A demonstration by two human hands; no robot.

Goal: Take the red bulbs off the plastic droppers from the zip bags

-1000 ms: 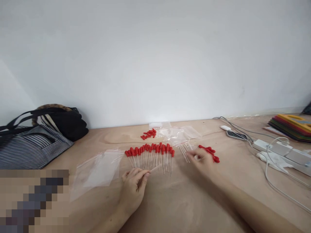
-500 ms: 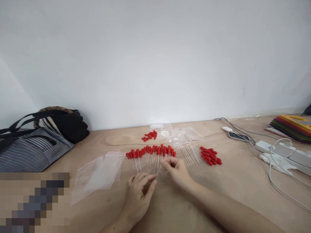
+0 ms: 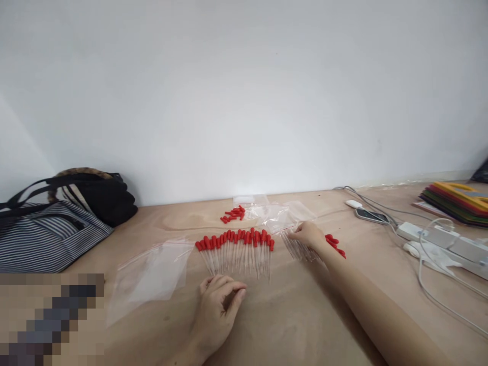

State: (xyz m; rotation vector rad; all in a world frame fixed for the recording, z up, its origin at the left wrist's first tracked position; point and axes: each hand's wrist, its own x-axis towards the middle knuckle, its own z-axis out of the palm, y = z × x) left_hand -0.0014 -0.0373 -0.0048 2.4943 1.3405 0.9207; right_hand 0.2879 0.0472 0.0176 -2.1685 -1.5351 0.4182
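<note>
Droppers with red rubber bulbs (image 3: 236, 239) lie fanned side by side on the wooden table, their clear glass tubes toward me. Just below their tips rests my left hand (image 3: 221, 310), curled with thumb and forefinger tips together and nothing visible between them. My right hand (image 3: 309, 235) is over a row of bare glass tubes (image 3: 299, 248), its fingertips pinched at their upper ends; the hand hides part of the row. Loose red rubber bulbs (image 3: 334, 244) lie just beyond that wrist, partly covered by it.
Flat clear zip bags (image 3: 160, 274) lie at left, with another plastic bag (image 3: 284, 213) at the back beside small red bulbs (image 3: 233, 214). A striped bag (image 3: 57, 234) stands far left. Power strips (image 3: 442, 239), cables, a phone-like device (image 3: 371, 216) and stacked coloured boards (image 3: 457, 203) occupy the right.
My right hand has left the fanned droppers and moved right to the bare glass tubes. The slanted dropper it held now lies in the fan. My left hand has barely moved.
</note>
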